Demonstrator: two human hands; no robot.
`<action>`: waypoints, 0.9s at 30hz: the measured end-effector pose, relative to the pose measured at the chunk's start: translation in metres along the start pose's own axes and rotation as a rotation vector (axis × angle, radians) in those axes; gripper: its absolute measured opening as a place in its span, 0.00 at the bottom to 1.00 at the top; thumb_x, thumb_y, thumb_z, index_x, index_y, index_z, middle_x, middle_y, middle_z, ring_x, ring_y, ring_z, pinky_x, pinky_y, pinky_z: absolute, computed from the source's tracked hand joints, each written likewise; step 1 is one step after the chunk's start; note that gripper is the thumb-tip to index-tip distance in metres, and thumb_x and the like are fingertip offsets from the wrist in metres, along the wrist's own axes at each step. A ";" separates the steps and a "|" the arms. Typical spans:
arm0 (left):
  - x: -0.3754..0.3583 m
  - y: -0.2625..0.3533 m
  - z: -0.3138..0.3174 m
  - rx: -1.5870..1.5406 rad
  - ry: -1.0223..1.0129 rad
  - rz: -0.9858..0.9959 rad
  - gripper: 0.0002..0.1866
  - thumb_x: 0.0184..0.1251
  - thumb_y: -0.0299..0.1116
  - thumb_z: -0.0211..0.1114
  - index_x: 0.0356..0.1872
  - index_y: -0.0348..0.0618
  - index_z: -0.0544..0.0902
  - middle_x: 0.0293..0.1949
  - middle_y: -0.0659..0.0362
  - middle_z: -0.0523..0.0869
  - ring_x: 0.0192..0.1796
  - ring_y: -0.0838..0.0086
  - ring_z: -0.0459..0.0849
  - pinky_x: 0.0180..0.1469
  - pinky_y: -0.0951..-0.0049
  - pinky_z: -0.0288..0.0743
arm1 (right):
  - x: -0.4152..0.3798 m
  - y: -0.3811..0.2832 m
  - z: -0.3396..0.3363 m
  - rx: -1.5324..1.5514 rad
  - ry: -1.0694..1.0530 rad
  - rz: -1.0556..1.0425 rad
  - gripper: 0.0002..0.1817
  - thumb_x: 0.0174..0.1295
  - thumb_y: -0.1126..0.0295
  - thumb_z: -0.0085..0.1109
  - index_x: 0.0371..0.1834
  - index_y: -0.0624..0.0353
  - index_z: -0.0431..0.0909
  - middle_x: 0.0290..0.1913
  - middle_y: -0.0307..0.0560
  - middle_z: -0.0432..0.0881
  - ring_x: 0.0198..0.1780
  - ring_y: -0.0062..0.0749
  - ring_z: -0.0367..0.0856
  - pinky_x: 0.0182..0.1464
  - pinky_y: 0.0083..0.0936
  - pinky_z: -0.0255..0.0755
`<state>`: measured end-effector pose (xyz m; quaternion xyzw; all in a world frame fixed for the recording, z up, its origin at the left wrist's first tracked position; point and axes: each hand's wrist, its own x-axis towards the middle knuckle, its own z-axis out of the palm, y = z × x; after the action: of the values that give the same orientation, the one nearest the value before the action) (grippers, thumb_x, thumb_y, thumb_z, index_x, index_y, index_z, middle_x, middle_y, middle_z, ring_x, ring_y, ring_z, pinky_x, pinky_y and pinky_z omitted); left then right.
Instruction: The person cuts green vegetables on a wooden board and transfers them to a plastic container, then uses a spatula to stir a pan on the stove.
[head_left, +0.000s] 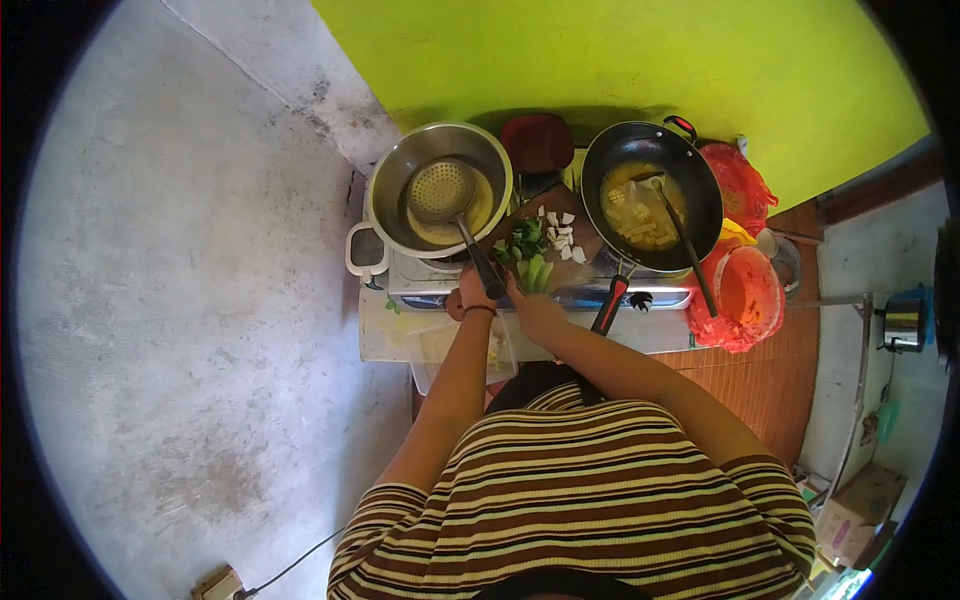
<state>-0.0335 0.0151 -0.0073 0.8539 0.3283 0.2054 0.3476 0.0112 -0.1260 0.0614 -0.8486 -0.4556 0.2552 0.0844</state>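
Note:
My left hand (478,291) is closed beside the black handle of a skimmer (443,192), at the near edge of the stove; what it grips is hidden. Close on its right, my right hand (538,318) has its fingers curled in against pale green stalks (535,273), and their hold is partly hidden. The stalks, dark green leaves (524,238) and chopped white pieces (562,237) lie on a dark cutting board (583,218). The skimmer rests in a steel bowl (384,190) with yellowish liquid at the bottom.
Right of the board, a black wok (705,190) holds corn pieces in broth and a spatula (685,238). Red plastic bags (762,275) sit beside the stove (575,298). A clear plastic container (428,372) is below my left forearm. A white-handled container (366,248) stands at left.

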 end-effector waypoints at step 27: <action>-0.013 0.002 -0.006 0.007 -0.010 -0.006 0.09 0.55 0.31 0.60 0.36 0.40 0.81 0.34 0.47 0.82 0.39 0.53 0.81 0.41 0.61 0.75 | -0.031 0.007 -0.017 0.124 -0.074 0.015 0.42 0.55 0.76 0.43 0.72 0.47 0.34 0.28 0.65 0.79 0.28 0.54 0.79 0.30 0.45 0.72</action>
<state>-0.0449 0.0079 -0.0038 0.8552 0.3298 0.1988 0.3469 0.0108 -0.1535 0.0848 -0.8352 -0.4353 0.3148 0.1179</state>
